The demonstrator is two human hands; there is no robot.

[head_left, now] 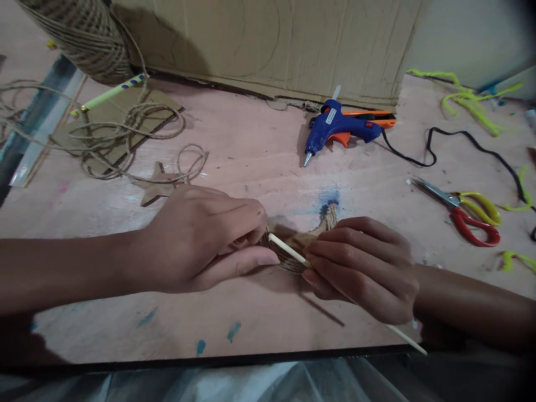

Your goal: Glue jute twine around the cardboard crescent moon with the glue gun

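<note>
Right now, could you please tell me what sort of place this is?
It is probably a craft workspace, judging by the blue plastic glue gun with an orange trigger, the metal scissors with red and yellow handles and the large spool of brown twine.

On a pink, paint-stained worktop (pixel 251 145), a blue glue gun (pixel 326 125) lies with its black cord (pixel 477 133) trailing right. Nearer, to its right, are scissors (pixel 454 199) with one red and one yellow handle; yellow-green yarn (pixel 473 106) lies along the right side. Brown cardboard (pixel 301 50) stands behind.
</note>
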